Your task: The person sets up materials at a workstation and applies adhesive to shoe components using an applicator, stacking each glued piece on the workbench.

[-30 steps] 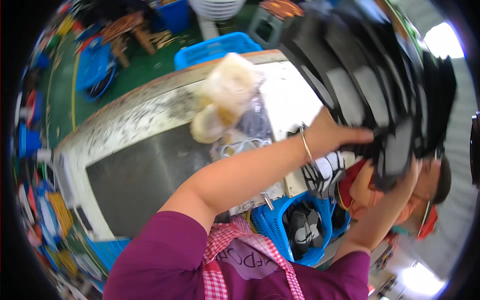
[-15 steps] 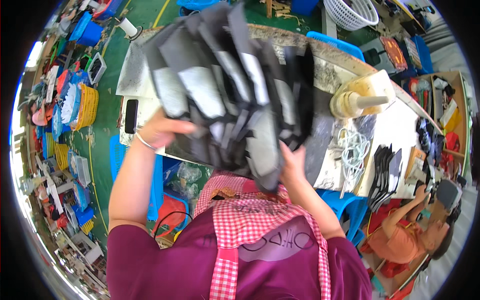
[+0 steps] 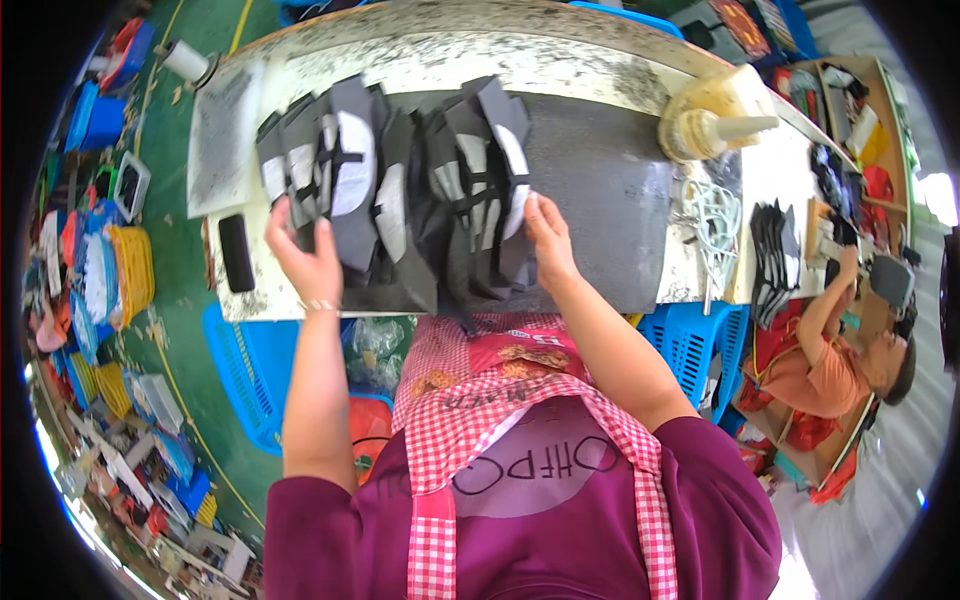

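Note:
A bundle of dark grey fabric pieces [image 3: 395, 240] with silvery-white patches and black straps lies fanned out on the table's black mat. The pieces overlap in two clusters, one left and one right. At the lower left edge of the pieces is my left hand [image 3: 308, 262], thumb and fingers spread apart around a lower tip. My right hand [image 3: 550, 245] rests against the right side of the bundle, its fingers loosely stretched along the outermost piece. Neither hand is wrapped round the pieces. What the far fingertips touch is partly hidden.
A dark phone [image 3: 236, 253] lies at the table's left end. To the right stand a yellowish glue pot [image 3: 700, 125], coiled pale cord [image 3: 712, 225] and another stack of dark pieces [image 3: 772, 262]. Blue crates [image 3: 245, 365] sit below the table; a co-worker [image 3: 840, 360] sits at right.
The bundle has come down from in front of me onto the table mat and lies spread out. Both my hands have loosened from it and moved to its sides.

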The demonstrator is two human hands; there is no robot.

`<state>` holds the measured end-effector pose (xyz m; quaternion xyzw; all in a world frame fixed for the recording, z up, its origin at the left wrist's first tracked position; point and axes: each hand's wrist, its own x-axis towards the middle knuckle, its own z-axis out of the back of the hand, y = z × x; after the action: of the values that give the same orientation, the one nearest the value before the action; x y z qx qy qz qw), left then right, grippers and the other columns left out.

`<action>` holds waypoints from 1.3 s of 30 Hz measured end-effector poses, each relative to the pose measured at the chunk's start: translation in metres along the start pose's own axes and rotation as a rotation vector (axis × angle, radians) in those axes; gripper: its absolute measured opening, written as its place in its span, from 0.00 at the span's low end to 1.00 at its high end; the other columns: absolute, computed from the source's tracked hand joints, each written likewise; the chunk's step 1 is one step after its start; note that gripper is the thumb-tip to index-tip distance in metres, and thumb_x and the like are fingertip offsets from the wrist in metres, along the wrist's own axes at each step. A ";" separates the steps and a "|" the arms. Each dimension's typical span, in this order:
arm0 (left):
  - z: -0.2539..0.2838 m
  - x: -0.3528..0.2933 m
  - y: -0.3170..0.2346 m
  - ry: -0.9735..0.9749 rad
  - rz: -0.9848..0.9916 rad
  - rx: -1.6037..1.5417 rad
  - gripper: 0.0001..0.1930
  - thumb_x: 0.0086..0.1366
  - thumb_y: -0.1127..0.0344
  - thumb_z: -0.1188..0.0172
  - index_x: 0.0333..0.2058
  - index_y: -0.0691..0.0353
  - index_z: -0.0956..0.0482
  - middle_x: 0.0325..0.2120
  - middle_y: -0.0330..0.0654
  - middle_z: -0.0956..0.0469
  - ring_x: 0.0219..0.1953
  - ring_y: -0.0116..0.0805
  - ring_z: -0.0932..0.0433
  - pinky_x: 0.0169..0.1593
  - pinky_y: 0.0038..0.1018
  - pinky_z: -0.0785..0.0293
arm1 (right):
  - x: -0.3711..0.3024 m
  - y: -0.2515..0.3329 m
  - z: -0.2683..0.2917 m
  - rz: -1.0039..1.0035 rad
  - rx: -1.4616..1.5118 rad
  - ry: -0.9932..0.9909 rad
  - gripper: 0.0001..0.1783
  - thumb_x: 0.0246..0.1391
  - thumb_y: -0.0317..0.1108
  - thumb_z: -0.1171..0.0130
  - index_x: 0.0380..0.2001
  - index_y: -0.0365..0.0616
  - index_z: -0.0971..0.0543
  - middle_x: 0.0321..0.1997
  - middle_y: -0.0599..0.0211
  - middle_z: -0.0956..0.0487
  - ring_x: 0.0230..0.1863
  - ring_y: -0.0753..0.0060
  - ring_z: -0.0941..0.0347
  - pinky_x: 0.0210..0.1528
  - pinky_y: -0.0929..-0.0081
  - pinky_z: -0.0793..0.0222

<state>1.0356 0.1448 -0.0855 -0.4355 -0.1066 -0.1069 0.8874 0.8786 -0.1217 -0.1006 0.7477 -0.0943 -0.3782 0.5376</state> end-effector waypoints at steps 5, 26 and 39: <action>-0.070 -0.082 -0.125 0.397 0.021 -0.471 0.35 0.55 0.67 0.35 0.58 0.67 0.41 0.58 0.50 0.41 0.60 0.42 0.39 0.62 0.35 0.44 | 0.015 0.019 0.071 0.360 -0.444 -0.043 0.34 0.52 0.42 0.38 0.58 0.38 0.35 0.57 0.58 0.30 0.56 0.65 0.34 0.56 0.67 0.38; -0.213 -0.027 -0.192 0.442 0.053 0.925 0.42 0.52 0.40 0.42 0.62 0.57 0.41 0.63 0.49 0.46 0.68 0.46 0.55 0.59 0.72 0.64 | 0.177 0.241 0.274 0.434 -0.600 -0.369 0.27 0.52 0.49 0.40 0.45 0.35 0.24 0.46 0.52 0.24 0.45 0.62 0.28 0.48 0.69 0.34; -0.182 -0.038 -0.179 0.265 -0.281 0.481 0.15 0.55 0.62 0.40 0.41 0.60 0.24 0.45 0.41 0.24 0.54 0.43 0.31 0.56 0.36 0.39 | 0.183 0.277 0.297 1.288 -0.838 -0.929 0.41 0.41 0.40 0.29 0.57 0.44 0.37 0.56 0.43 0.33 0.62 0.46 0.40 0.60 0.61 0.43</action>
<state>0.9660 -0.1035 -0.0714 -0.1762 -0.0714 -0.2560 0.9478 0.8813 -0.5513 0.0164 0.0640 -0.5576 -0.2711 0.7820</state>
